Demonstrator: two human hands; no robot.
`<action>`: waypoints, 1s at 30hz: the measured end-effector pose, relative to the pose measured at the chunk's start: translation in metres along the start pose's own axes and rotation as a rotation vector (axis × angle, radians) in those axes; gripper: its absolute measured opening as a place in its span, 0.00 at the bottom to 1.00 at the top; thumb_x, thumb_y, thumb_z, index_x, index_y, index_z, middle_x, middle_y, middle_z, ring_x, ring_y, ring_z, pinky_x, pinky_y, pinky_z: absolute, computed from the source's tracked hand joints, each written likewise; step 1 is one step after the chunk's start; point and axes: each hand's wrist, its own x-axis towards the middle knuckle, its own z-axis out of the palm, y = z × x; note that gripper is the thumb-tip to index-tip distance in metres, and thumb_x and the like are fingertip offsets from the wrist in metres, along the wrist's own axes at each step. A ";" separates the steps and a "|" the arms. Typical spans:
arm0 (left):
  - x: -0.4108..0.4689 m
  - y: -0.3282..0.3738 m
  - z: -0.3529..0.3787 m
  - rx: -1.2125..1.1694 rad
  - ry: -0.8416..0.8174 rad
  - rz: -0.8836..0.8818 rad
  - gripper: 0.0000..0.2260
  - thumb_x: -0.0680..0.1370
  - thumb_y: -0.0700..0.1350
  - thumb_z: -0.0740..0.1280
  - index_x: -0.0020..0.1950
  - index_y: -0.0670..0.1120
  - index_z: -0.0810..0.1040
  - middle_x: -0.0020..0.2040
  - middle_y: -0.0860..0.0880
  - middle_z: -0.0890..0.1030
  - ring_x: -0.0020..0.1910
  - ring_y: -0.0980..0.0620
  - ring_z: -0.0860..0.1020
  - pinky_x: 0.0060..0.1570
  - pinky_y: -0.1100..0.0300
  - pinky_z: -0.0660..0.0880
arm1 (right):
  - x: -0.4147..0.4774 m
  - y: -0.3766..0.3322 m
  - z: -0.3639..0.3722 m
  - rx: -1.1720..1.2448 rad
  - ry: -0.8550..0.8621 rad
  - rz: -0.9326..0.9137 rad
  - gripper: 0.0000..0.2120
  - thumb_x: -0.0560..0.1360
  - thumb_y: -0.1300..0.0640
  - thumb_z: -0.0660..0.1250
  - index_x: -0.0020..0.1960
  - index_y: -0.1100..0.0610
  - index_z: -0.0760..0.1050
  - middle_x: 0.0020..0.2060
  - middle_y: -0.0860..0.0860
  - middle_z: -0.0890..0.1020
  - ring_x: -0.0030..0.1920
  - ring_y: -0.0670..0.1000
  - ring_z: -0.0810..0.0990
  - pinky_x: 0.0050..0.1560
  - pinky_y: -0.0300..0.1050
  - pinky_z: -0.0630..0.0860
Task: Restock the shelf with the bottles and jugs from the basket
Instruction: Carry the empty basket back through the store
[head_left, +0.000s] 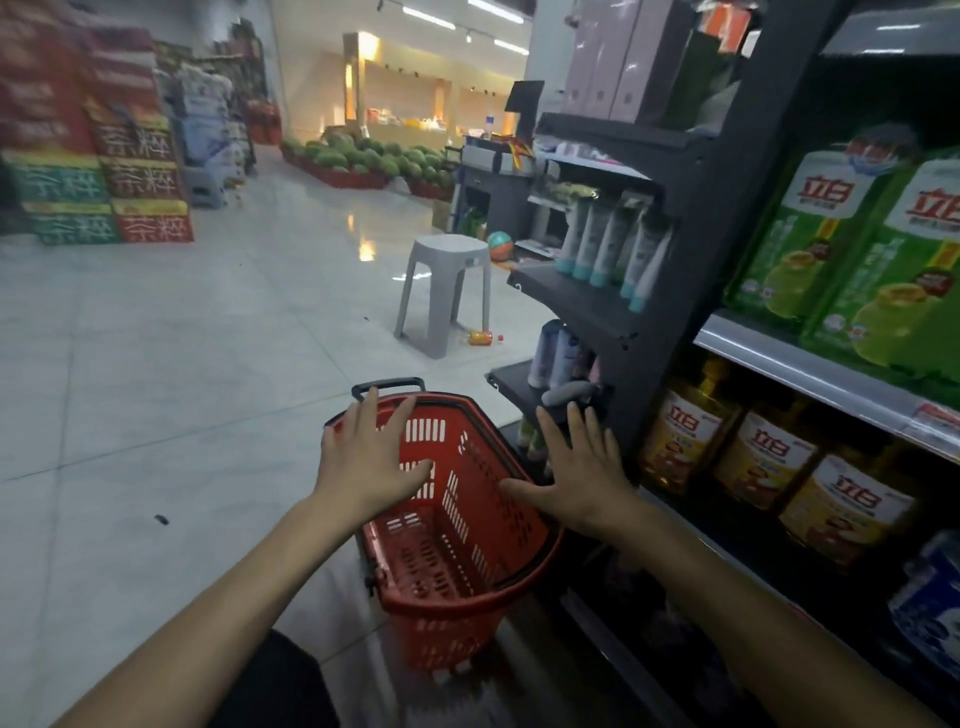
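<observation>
Both hands, left (371, 467) and right (582, 478), hover spread-fingered over the red basket (452, 571).

hands: left hand (370, 462) and right hand (582, 467), fingers spread, over basket
basket: red basket (467, 561), no bottles visible
shelf: shelf (810, 364), yellow jugs (769, 457)

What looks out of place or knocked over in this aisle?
An orange bottle lies on its side on the floor beside the stool, not on any shelf. A ball sits on the floor beyond it too. The basket looks empty.
</observation>
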 end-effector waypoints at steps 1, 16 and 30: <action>0.000 -0.003 0.001 0.002 -0.010 -0.016 0.41 0.75 0.67 0.64 0.84 0.60 0.50 0.84 0.42 0.49 0.83 0.41 0.50 0.77 0.34 0.54 | 0.007 -0.002 0.001 0.018 0.007 -0.007 0.56 0.66 0.17 0.54 0.82 0.44 0.35 0.81 0.56 0.34 0.79 0.58 0.30 0.79 0.63 0.36; -0.010 -0.024 0.117 0.159 -0.203 -0.229 0.40 0.78 0.68 0.61 0.83 0.55 0.47 0.83 0.42 0.53 0.80 0.39 0.57 0.75 0.34 0.61 | 0.084 0.000 0.132 0.073 -0.137 -0.007 0.51 0.75 0.31 0.63 0.82 0.50 0.37 0.81 0.64 0.40 0.80 0.64 0.37 0.79 0.64 0.41; 0.016 -0.025 0.177 -0.431 -0.084 -0.740 0.46 0.76 0.62 0.70 0.83 0.57 0.42 0.77 0.43 0.61 0.69 0.40 0.74 0.63 0.40 0.75 | 0.134 0.025 0.201 0.134 -0.035 0.164 0.48 0.74 0.44 0.70 0.83 0.50 0.43 0.75 0.66 0.60 0.71 0.69 0.65 0.70 0.64 0.64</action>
